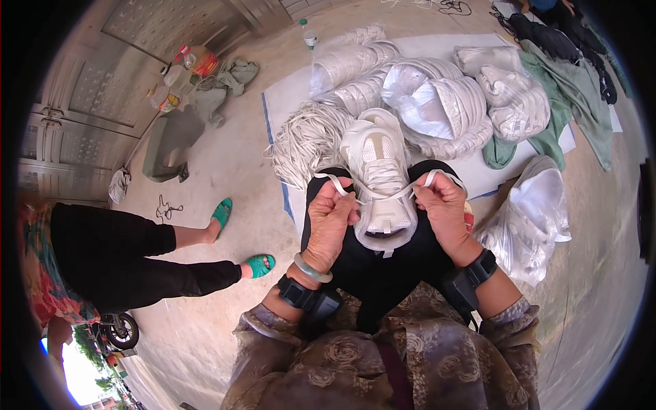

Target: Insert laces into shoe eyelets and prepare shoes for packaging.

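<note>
Both hands clenched on lace ends. Left hand (330, 222) pinches the left lace (336, 182) in a fist, strand running up out of the fist and back toward the shoe. Right hand (444, 208) grips the right lace (437, 179) the same way, loop showing just above the knuckles. Shoe (379, 178) sits between the two fists, white sneaker, toe pointing away, heel down on the lap, touching both hands at its sides. Laces cross over the tongue, taut from the eyelets out to each grip. Beyond the shoe: pile of loose white laces (304, 140) on a mat (287, 96), bagged bundles (437, 102) behind it. Another person's legs in green sandals (260, 265) well off the left hand.
</note>
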A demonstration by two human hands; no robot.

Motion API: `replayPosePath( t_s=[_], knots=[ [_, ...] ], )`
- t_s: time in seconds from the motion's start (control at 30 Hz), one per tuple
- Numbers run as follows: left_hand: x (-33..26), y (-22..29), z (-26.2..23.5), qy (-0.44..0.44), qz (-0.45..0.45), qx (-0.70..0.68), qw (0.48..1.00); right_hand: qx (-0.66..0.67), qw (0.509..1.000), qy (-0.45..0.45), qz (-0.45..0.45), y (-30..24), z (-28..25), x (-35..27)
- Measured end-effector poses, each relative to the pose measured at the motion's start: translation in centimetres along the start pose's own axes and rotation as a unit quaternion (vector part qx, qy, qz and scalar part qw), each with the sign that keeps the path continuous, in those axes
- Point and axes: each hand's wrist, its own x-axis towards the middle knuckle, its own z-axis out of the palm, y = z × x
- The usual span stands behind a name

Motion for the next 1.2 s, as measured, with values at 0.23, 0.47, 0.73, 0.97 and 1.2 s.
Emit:
replayPosePath(
  t_s=[0.23, 0.47, 0.73, 0.97, 1.2],
  knots=[
    [-0.3, -0.1, -0.1, 0.032, 0.009, -0.015, 0.999, 0.026, 0.999, 0.016, 0.019, -0.3, -0.1, -0.4],
    [-0.6, 0.0, -0.2, 0.03, 0.025, -0.023, 0.999, 0.019, 0.999, 0.029, 0.041, -0.3, 0.2, -0.2],
    [-0.7, -0.8, -0.2, 0.019, 0.081, 0.029, 0.996, -0.222, 0.972, -0.015, -0.076, -0.2, 0.6, -0.9],
    [0.5, -2.6, -0.3, 0.027, 0.156, 0.134, 0.978, -0.364, 0.925, -0.008, -0.108, -0.7, -0.2, -1.2],
    [-0.1, -2.7, -0.2, 0.044, 0.179, 0.149, 0.971, -0.392, 0.912, -0.026, -0.121, -0.5, -0.7, -1.7]
  ],
)
